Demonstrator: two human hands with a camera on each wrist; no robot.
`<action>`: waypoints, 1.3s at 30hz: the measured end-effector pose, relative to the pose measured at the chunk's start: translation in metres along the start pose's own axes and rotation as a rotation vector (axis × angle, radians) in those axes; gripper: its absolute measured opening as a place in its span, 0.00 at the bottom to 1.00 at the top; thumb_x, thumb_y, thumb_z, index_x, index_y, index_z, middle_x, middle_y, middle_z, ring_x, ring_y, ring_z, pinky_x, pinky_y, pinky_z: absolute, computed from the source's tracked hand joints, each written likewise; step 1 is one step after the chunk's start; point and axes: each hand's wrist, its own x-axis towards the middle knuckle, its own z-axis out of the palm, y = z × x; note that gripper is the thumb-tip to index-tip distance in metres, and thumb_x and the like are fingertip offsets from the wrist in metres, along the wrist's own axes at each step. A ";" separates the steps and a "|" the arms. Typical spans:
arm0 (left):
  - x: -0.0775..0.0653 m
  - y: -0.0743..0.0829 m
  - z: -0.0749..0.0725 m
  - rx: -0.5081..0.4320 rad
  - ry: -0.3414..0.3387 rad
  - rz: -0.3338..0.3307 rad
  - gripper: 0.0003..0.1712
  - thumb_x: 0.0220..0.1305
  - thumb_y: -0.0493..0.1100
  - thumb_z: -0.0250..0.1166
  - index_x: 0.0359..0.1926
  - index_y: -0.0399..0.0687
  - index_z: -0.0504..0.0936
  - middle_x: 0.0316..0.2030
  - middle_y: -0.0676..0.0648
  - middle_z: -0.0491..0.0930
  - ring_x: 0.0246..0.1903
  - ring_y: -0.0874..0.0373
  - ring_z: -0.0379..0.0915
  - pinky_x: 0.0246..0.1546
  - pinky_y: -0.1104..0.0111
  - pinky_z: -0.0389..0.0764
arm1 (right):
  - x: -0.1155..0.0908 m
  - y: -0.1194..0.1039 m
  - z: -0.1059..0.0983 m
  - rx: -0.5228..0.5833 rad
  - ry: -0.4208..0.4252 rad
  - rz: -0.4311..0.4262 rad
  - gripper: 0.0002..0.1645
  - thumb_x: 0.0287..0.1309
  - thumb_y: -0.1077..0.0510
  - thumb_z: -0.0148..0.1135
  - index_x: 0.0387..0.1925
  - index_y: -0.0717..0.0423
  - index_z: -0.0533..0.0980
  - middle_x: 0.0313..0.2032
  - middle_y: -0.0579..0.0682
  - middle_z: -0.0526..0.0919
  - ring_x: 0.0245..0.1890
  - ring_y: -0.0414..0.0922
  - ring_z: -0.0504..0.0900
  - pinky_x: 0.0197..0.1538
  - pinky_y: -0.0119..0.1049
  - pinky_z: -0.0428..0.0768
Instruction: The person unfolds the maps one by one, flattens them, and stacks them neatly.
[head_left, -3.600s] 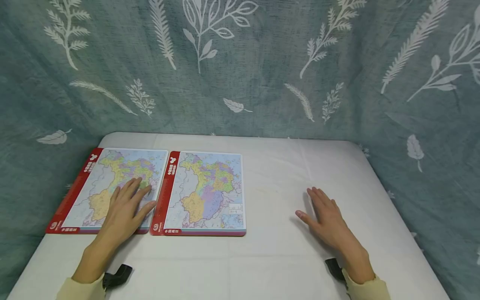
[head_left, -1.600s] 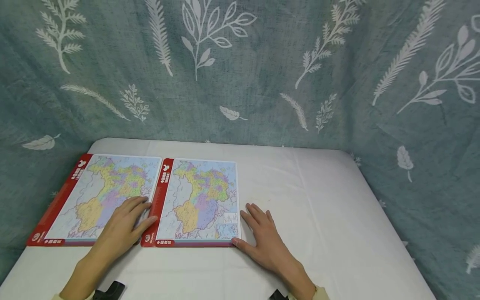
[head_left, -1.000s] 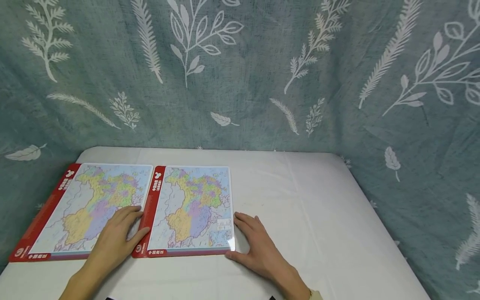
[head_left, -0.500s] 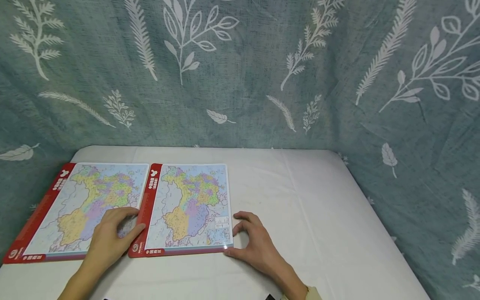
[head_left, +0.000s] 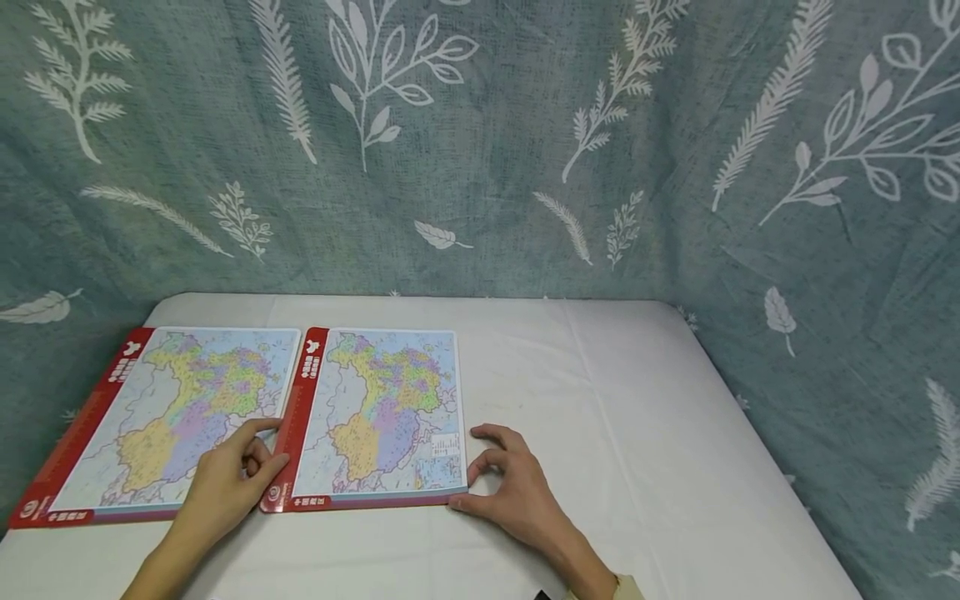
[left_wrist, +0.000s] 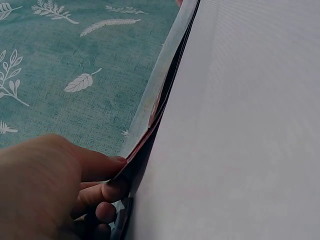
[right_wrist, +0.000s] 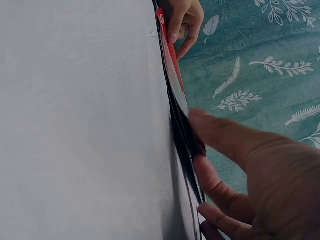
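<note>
Two flat maps with red left borders lie side by side in the head view: the left map (head_left: 150, 450) and the right map (head_left: 382, 417). My left hand (head_left: 225, 487) pinches the right map's red border near its lower left corner, its wrist over the left map. At the lower right corner, my right hand (head_left: 517, 492) pinches the other edge between thumb and curled fingers. The left wrist view shows the thumb of my left hand (left_wrist: 50, 185) on top of the thin map edge (left_wrist: 145, 137), fingers beneath. In the right wrist view, my right hand (right_wrist: 280, 175) grips a slightly bent edge.
A white cloth (head_left: 600, 417) covers the table under both maps. Behind and beside the table hangs a green curtain (head_left: 510, 108) with white leaf prints. The left map almost touches the right map's red border.
My right hand has come left from the white cloth to the right map's corner. My left hand has shifted off the left map's middle to the right map's border. Both hands' fingers have curled.
</note>
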 end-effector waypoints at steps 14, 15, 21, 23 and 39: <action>0.001 -0.002 0.002 0.013 -0.014 -0.015 0.26 0.61 0.34 0.77 0.58 0.37 0.79 0.21 0.60 0.71 0.19 0.71 0.57 0.24 0.72 0.61 | 0.001 0.000 0.005 0.274 -0.064 0.058 0.11 0.52 0.47 0.83 0.29 0.41 0.85 0.39 0.41 0.85 0.41 0.45 0.80 0.45 0.32 0.77; 0.001 -0.002 0.002 0.012 -0.015 -0.015 0.26 0.61 0.35 0.77 0.59 0.37 0.79 0.21 0.60 0.71 0.20 0.71 0.57 0.24 0.72 0.61 | 0.001 0.000 0.006 0.283 -0.069 0.052 0.11 0.53 0.49 0.83 0.29 0.42 0.84 0.37 0.42 0.84 0.40 0.45 0.80 0.44 0.31 0.77; 0.000 -0.002 0.002 0.001 -0.018 -0.013 0.25 0.62 0.35 0.76 0.59 0.37 0.79 0.22 0.60 0.70 0.20 0.71 0.57 0.25 0.72 0.61 | 0.001 0.001 0.006 0.298 -0.077 0.021 0.11 0.58 0.53 0.79 0.28 0.44 0.81 0.33 0.42 0.81 0.37 0.40 0.78 0.44 0.32 0.78; 0.001 -0.002 0.001 -0.004 -0.017 -0.008 0.25 0.62 0.34 0.76 0.58 0.37 0.79 0.22 0.60 0.70 0.20 0.71 0.57 0.25 0.72 0.61 | 0.001 0.002 0.005 0.297 -0.074 0.005 0.11 0.60 0.53 0.78 0.29 0.45 0.81 0.33 0.42 0.81 0.37 0.39 0.78 0.45 0.32 0.78; 0.000 -0.001 -0.001 -0.033 -0.024 -0.007 0.24 0.63 0.35 0.75 0.59 0.40 0.79 0.22 0.61 0.72 0.20 0.71 0.59 0.25 0.71 0.62 | -0.004 0.009 0.005 0.245 0.007 -0.056 0.11 0.67 0.51 0.72 0.28 0.45 0.81 0.34 0.44 0.85 0.36 0.38 0.78 0.46 0.33 0.77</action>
